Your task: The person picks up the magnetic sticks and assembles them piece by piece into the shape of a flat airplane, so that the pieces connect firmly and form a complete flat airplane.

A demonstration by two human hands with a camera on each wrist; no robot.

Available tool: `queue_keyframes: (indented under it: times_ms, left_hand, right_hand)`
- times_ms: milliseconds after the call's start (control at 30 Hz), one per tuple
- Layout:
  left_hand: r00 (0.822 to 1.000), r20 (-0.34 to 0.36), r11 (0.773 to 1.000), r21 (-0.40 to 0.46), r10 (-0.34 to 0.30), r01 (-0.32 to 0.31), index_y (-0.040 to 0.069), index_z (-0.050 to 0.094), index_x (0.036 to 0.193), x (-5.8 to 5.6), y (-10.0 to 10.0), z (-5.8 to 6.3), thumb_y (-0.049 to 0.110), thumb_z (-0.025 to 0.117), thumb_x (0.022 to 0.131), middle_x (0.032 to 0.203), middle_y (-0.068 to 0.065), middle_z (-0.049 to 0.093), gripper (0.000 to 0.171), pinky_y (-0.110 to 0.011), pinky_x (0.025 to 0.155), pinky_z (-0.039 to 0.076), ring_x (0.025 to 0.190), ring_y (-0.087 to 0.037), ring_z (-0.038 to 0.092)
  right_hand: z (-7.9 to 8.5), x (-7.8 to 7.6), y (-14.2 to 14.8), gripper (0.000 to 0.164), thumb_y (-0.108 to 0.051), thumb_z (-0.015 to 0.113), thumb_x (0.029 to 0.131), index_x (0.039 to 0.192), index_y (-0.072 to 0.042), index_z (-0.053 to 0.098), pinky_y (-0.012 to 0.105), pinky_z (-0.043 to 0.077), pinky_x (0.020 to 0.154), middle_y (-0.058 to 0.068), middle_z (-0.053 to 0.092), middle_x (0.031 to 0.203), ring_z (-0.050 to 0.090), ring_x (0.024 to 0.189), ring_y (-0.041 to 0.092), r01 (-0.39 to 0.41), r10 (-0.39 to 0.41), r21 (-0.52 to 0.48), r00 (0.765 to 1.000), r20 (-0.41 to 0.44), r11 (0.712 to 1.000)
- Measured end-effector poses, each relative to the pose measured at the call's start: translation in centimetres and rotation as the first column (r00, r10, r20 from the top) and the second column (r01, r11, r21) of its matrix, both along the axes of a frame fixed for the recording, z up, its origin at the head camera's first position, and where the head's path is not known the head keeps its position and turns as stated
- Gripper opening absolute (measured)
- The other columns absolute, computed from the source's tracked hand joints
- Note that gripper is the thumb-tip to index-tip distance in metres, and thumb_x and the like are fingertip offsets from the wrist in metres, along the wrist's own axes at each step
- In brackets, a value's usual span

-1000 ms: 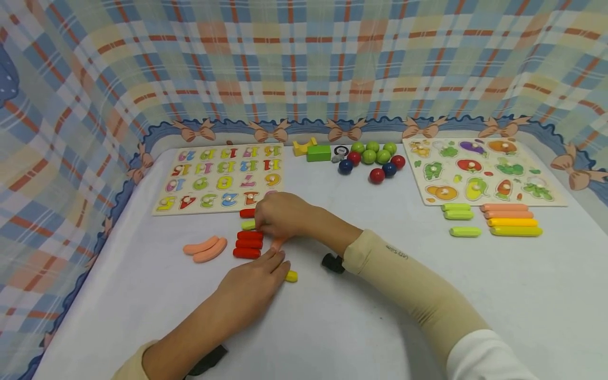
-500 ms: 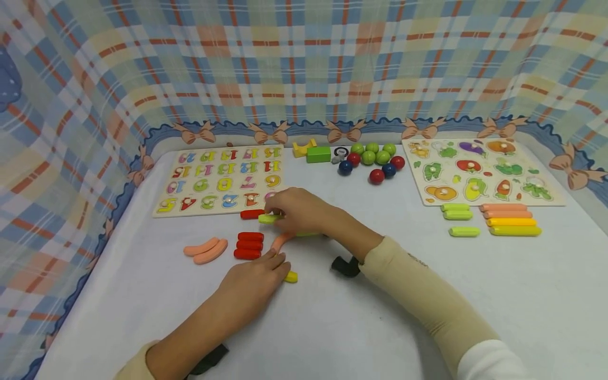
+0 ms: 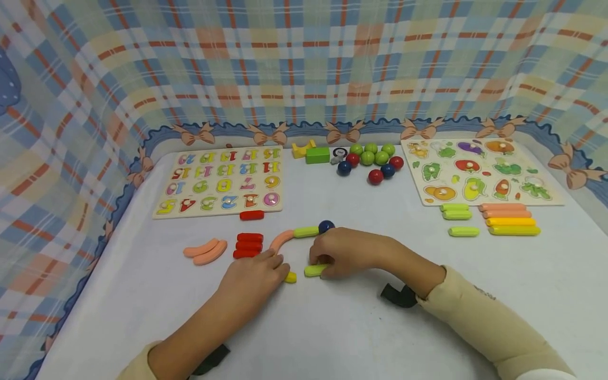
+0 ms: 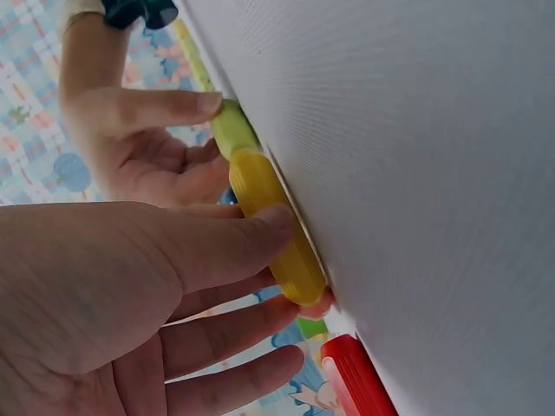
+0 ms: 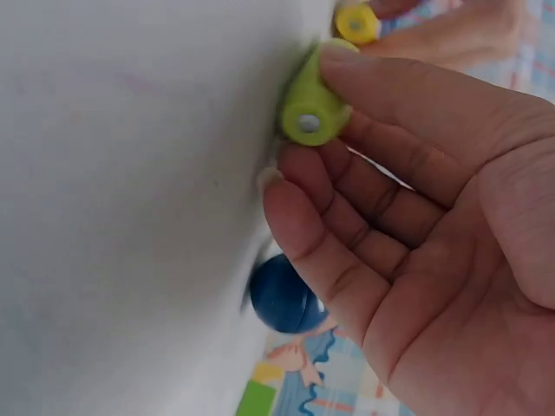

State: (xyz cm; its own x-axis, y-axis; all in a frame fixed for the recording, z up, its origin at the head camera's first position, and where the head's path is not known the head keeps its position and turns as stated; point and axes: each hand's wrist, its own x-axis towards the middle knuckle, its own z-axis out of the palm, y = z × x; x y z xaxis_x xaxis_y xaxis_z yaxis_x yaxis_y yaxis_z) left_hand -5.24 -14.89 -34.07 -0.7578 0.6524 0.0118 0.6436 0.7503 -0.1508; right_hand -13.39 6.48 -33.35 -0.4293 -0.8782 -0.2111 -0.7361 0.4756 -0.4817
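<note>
- Light-green stick is sitting near the middle of the counter, where the thumb and fingers of the right hand are pinching it; five sticks of this colour are showing in all.
- One yellow stick is being pinched between the thumb and fingers of the left hand; its end is facing the light-green stick across a small gap.
- One curved pink piece is running from the left hand's fingers toward the far edge and touching a second light-green stick; one blue ball is sitting at that stick's right end.
- Two more curved pink pieces are lying together toward the left edge.
- Four red sticks are showing: three red sticks are lying in a row beside the left hand, and one lone red stick is lying by the number board.
- One number board is resting at the far left corner, one vegetable board at the far right corner.
- Before the vegetable board, three light-green sticks, two straight pink sticks, one orange stick and one olive-yellow stick are lying.
- Near the far edge, one yellow block, one green block, five green balls, three red balls and two blue balls are resting.
</note>
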Motion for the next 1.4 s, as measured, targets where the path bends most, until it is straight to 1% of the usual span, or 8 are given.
queue_keyframes:
  times_ms: [567,700,833,933,1033,1133,1233,1400]
  left_hand:
    - [1.0,0.024,1.0,0.003,-0.006,0.006,0.016,0.065,0.106,0.0,0.1,0.1,0.013,0.079,0.068,0.099,0.0,0.063,0.041,-0.036,0.067,0.053,0.106,-0.021,0.055]
    - [1.0,0.023,1.0,0.017,-0.007,0.007,0.017,0.065,0.105,0.0,0.2,0.1,0.014,0.078,0.069,0.098,0.0,0.063,0.038,-0.035,0.066,0.053,0.104,-0.021,0.055]
    - [0.999,0.046,0.997,0.07,-0.025,0.022,0.017,0.062,0.112,0.2,0.4,0.2,0.019,0.076,0.073,0.107,-0.001,0.062,0.042,-0.035,0.074,0.051,0.106,-0.021,0.055]
    - [0.989,0.124,0.989,0.137,-0.076,0.059,0.02,0.054,0.122,0.3,0.6,0.2,0.024,0.073,0.076,0.121,-0.004,0.056,0.05,-0.038,0.085,0.046,0.113,-0.023,0.05]
    - [0.969,0.2,0.977,0.183,-0.143,0.107,0.024,0.05,0.124,0.5,0.7,0.1,0.024,0.07,0.079,0.131,-0.004,0.047,0.049,-0.042,0.091,0.041,0.121,-0.027,0.042]
    - [0.955,0.235,0.973,0.185,-0.18,0.138,0.028,0.053,0.122,0.7,0.6,0.0,0.023,0.067,0.082,0.133,-0.003,0.044,0.043,-0.046,0.094,0.037,0.124,-0.03,0.036]
    - [0.951,0.255,0.977,0.162,-0.176,0.137,0.027,0.055,0.122,0.9,0.4,-0.1,0.025,0.067,0.082,0.134,-0.003,0.044,0.042,-0.047,0.095,0.035,0.125,-0.03,0.034]
    - [0.947,0.278,0.984,0.12,-0.159,0.13,0.025,0.053,0.125,0.8,0.4,-0.1,0.028,0.067,0.081,0.135,-0.001,0.042,0.047,-0.047,0.097,0.033,0.127,-0.028,0.031]
  right_hand:
    - [-0.6,0.8,-0.8,0.012,-0.03,0.07,0.077,0.08,-0.022,0.061,0.02,0.036,0.051,-0.011,0.048,0.061,0.044,0.058,0.004,-0.005,0.004,-0.028,1.0,-0.017,1.0]
    - [0.3,-0.3,0.4,0.012,-0.035,0.067,0.08,0.083,-0.025,0.062,0.022,0.037,0.052,-0.01,0.049,0.062,0.045,0.058,0.005,0.023,-0.022,-0.06,1.0,0.005,0.998]
    - [1.6,-3.1,3.1,0.009,-0.029,0.063,0.084,0.089,-0.022,0.064,0.024,0.043,0.058,-0.009,0.056,0.071,0.05,0.065,0.008,0.142,-0.149,-0.15,0.988,-0.035,0.978]
    - [1.8,-5.9,5.8,0.012,-0.018,0.062,0.085,0.095,-0.013,0.066,0.029,0.046,0.064,-0.004,0.061,0.084,0.052,0.073,0.013,0.299,-0.331,-0.22,0.935,-0.124,0.928]
    - [1.5,-8.3,8.6,0.018,-0.009,0.06,0.083,0.1,-0.005,0.066,0.036,0.045,0.072,0.006,0.06,0.098,0.052,0.083,0.021,0.481,-0.526,-0.231,0.823,-0.213,0.846]
    - [1.1,-10.1,10.6,0.026,-0.005,0.058,0.082,0.108,-0.004,0.063,0.045,0.043,0.078,0.016,0.052,0.111,0.05,0.094,0.03,0.606,-0.63,-0.178,0.726,-0.276,0.776]
    - [0.7,-11.2,11.7,0.033,-0.004,0.057,0.081,0.114,-0.002,0.06,0.05,0.041,0.084,0.02,0.047,0.12,0.048,0.104,0.036,0.642,-0.643,-0.117,0.704,-0.302,0.758]
    - [0.1,-12.1,12.3,0.038,-0.004,0.058,0.081,0.119,0.001,0.056,0.05,0.036,0.092,0.021,0.048,0.123,0.043,0.113,0.037,0.643,-0.621,-0.042,0.718,-0.313,0.765]
